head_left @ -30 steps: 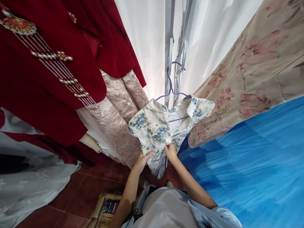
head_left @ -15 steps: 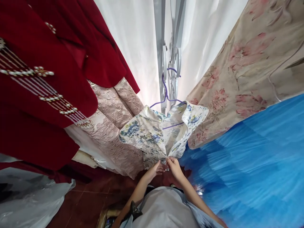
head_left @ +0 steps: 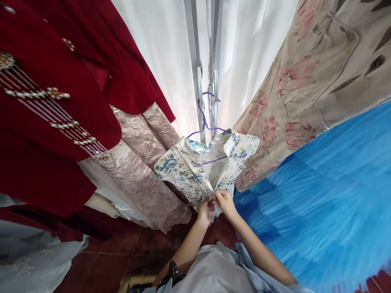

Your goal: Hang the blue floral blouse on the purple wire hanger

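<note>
A white short-sleeved blouse (head_left: 186, 173) with a blue and green floral print hangs in front of me on a purple hanger (head_left: 205, 127). Its collar and upper front lie apart in a V, and the two front edges meet at my fingers. My right hand (head_left: 225, 201) pinches the front edge at the bottom of that V. Just left of it and slightly lower, my left hand (head_left: 207, 210) has its fingers curled against the blouse's lower front. A button or fastening between the fingers is too small to make out.
The hanger hooks onto a grey metal stand (head_left: 193, 44) before white curtains (head_left: 159, 44). Left hang a red velvet garment with beads (head_left: 100, 81) and a pink brocade one (head_left: 143, 179). Right are a beige floral garment (head_left: 275, 110) and blue ruffled fabric (head_left: 317, 195). Reddish tiles (head_left: 104, 264) lie below.
Both hands have risen a little with the blouse's front. My left hand's fingers, outstretched before, have curled in at the fabric. The view has shifted slightly, moving the stand left.
</note>
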Tool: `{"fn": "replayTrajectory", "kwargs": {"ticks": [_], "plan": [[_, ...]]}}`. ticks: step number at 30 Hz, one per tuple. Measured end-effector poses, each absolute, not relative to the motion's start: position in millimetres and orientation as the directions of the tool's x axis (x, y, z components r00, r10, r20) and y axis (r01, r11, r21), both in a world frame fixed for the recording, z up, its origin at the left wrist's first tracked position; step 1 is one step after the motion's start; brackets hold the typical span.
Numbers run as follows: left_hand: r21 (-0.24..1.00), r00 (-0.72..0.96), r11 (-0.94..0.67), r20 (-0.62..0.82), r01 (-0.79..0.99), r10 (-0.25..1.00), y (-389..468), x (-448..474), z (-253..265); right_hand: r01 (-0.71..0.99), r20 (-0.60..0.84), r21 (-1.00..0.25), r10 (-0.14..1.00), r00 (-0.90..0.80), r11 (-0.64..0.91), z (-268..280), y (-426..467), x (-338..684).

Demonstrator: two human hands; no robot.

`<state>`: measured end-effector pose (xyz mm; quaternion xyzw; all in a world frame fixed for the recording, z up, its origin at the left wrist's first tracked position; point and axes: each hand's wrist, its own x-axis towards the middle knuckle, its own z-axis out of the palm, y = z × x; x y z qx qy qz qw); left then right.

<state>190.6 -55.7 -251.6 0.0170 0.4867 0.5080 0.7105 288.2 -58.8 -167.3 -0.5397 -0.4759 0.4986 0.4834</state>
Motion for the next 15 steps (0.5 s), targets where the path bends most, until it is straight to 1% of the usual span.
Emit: {"fn": "replayTrajectory", "kwargs": {"ticks": [3, 4, 7, 10, 13, 15], "plan": [[0.513, -0.039, 0.466, -0.701, -0.721, 0.712, -55, 192, -248, -0.028, -0.065, -0.998, 0.998, 0.023, -0.065, -120, -40, 287], [0.512, -0.044, 0.463, -0.704, -0.724, 0.709, -55, 191, -247, -0.082, -0.05, -0.995, 0.999, 0.015, -0.048, -101, -34, 285], [0.517, -0.051, 0.459, -0.702, -0.723, 0.71, -54, 189, -242, -0.225, 0.044, -0.973, 0.998, 0.039, 0.052, -44, -17, 276], [0.538, -0.054, 0.468, -0.694, -0.701, 0.718, -55, 187, -239, -0.307, 0.134, -0.941, 0.989, 0.056, 0.145, 4, -5, 268], [0.572, -0.034, 0.506, -0.683, -0.646, 0.729, -62, 184, -237, -0.339, 0.213, -0.913, 0.974, 0.078, 0.227, 34, 2, 264], [0.594, 0.022, 0.557, -0.672, -0.58, 0.74, -69, 181, -236, -0.333, 0.241, -0.91, 0.969, 0.058, 0.246, 42, 3, 265]]}}
